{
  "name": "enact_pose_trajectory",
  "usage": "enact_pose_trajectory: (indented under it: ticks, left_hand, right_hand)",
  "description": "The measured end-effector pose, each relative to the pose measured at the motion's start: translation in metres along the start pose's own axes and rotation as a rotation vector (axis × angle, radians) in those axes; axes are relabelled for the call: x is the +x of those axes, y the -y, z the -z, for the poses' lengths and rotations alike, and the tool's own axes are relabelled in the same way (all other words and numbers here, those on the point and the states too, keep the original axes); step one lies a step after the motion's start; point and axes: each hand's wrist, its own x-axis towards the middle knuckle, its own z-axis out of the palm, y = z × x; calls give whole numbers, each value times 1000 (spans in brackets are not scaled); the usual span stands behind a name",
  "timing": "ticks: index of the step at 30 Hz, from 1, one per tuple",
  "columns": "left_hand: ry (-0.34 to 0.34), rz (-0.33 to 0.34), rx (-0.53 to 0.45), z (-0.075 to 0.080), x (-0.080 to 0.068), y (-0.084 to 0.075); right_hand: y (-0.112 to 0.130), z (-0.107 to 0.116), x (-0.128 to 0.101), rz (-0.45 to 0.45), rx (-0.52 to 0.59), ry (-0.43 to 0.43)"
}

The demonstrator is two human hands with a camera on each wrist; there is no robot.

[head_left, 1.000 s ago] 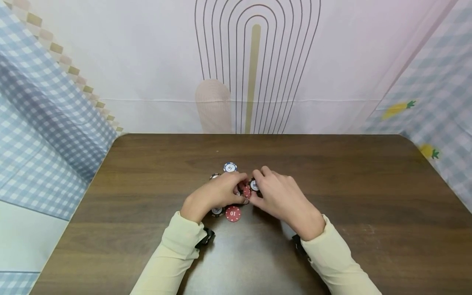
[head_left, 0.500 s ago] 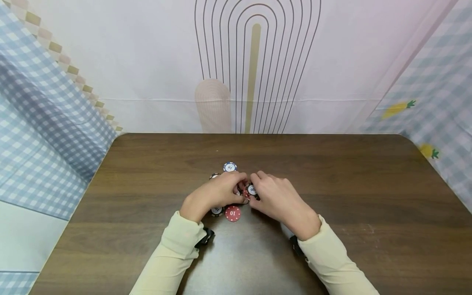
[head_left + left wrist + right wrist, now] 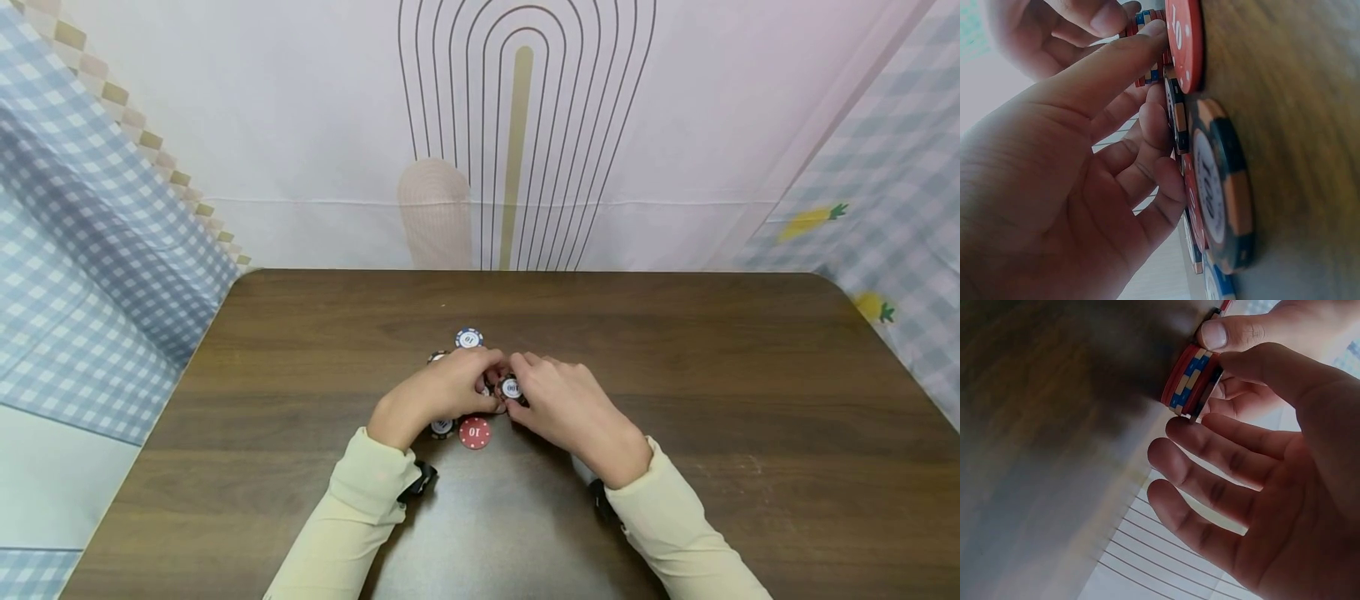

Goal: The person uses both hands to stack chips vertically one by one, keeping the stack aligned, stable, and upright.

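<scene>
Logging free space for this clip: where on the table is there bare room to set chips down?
The dark wooden table is bare right of the right hand, left of the left hand, and behind the blue-and-white chip. It is crowded at the centre, round the small stack of chips and the red 10 chip.

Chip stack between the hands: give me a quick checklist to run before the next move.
1. Chip stack squared up: not ok, the top black chip sits tilted at the edge.
2. Left hand steadying the stack: ok, its thumb presses the side in the right wrist view.
3. Right hand on the top chip: ok, fingertips close round it.
4. Stack resting on the table: ok.
5. Loose chips within reach: ok, red 10 chip lies flat by the left hand, blue chip beyond it.
6. Chip count in the stack: cannot tell.
</scene>
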Motion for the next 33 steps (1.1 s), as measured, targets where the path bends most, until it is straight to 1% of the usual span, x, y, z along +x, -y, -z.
enact_pose_trajectory:
  ticks: [5,11,17,25,28,33]
  left_hand:
    - [9,14,-10,0,-2,-2]
    - [3,13,-18,2,-3,-2]
    - [3,3,-2,1,-2,0]
    - [4,-1,14,1,-2,-2]
    - [8,3,32,1,-2,-3]
    - [12,-3,61,2,-1,-5]
  right_hand:
    - [-3,1,-1,-5,-8,20]
    - [-4,2,-1,13,-16,-1]
    - [-3,3,-1,7,0,-3]
    - [-5,1,0,-17,13,51]
    - [-6,1,1,-33,68,86]
    - [-8,2,3,-47,209,129]
